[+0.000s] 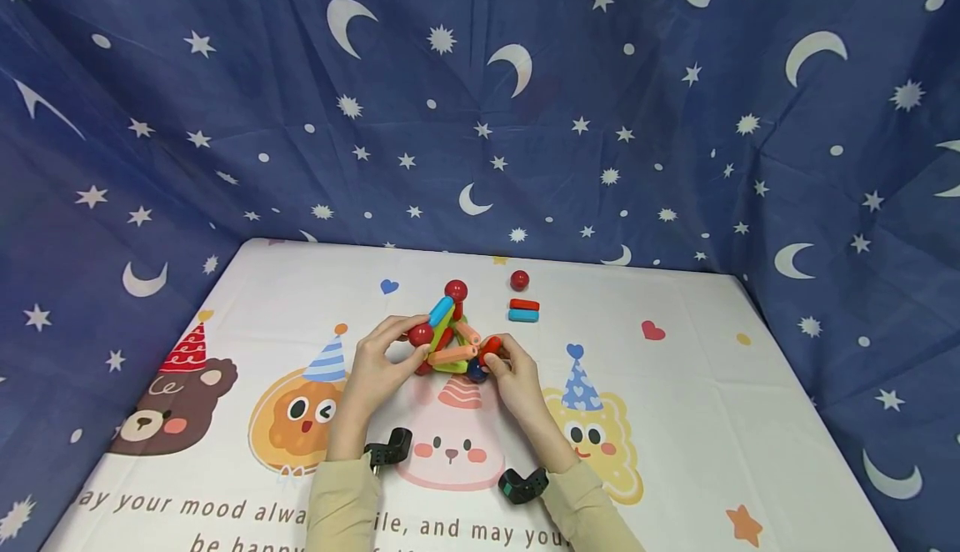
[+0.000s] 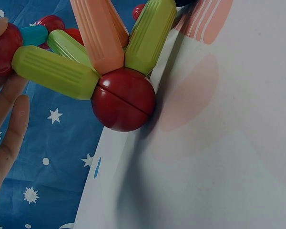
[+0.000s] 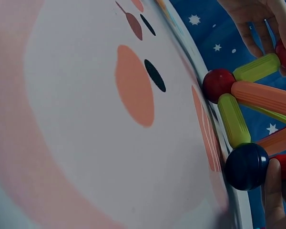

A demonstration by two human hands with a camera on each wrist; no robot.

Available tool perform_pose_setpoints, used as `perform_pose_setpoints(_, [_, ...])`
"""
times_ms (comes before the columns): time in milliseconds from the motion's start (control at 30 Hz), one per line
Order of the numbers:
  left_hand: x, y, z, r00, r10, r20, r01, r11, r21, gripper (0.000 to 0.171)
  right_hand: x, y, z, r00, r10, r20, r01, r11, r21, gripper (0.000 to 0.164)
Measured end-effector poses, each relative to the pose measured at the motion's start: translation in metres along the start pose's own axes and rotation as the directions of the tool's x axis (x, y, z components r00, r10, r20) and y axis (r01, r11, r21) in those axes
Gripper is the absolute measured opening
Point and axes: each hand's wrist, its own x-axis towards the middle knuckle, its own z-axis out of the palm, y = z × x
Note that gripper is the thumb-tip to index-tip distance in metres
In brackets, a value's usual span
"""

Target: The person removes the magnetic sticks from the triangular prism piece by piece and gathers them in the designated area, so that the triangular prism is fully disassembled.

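Observation:
A structure of magnetic balls and rods stands on the table, with green rods (image 2: 57, 72), orange rods (image 1: 453, 355), a blue rod (image 1: 441, 311) and red balls (image 2: 124, 100) joined together. My left hand (image 1: 378, 368) pinches a red ball (image 1: 421, 335) at its upper left, thumb on the near side. At the right corner is a dark blue ball (image 3: 247, 166). There my right hand (image 1: 517, 377) pinches a short red rod (image 1: 491, 345), whose end meets the blue ball in the right wrist view. Another red ball (image 1: 456, 290) tops the far side.
Behind the structure, to the right, lie a loose red ball (image 1: 520, 280), a red rod (image 1: 524, 304) and a blue rod (image 1: 523, 316) side by side. A printed white cloth (image 1: 675, 402) covers the table. A dark blue star-patterned curtain (image 1: 525, 160) rises behind it and at both sides.

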Motion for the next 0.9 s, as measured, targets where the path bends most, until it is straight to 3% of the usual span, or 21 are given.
perform_pose_setpoints(233, [0.000,0.000,0.000,1.000,0.007,-0.006,-0.007,1.000,0.014,0.044,-0.001,-0.005,-0.003,1.000,-0.015,-0.003,0.015,0.999,-0.043,0.017])
perform_pose_setpoints(467, [0.000,0.000,0.000,1.000,0.008,-0.001,-0.008,1.000,0.013,0.044,0.002,0.007,-0.008,0.999,-0.004,-0.041,0.004,1.000,0.001,0.021])
perform_pose_setpoints(700, [0.000,-0.001,0.000,1.000,0.013,-0.002,-0.013,1.000,0.014,0.043,0.001,-0.008,-0.022,1.000,0.026,-0.013,-0.025,0.996,0.083,0.028])
perform_pose_setpoints(900, [0.001,-0.001,0.000,1.000,0.024,-0.003,-0.024,1.000,0.012,0.043,0.008,0.002,-0.036,0.998,0.031,-0.046,-0.030,0.999,0.018,0.023])
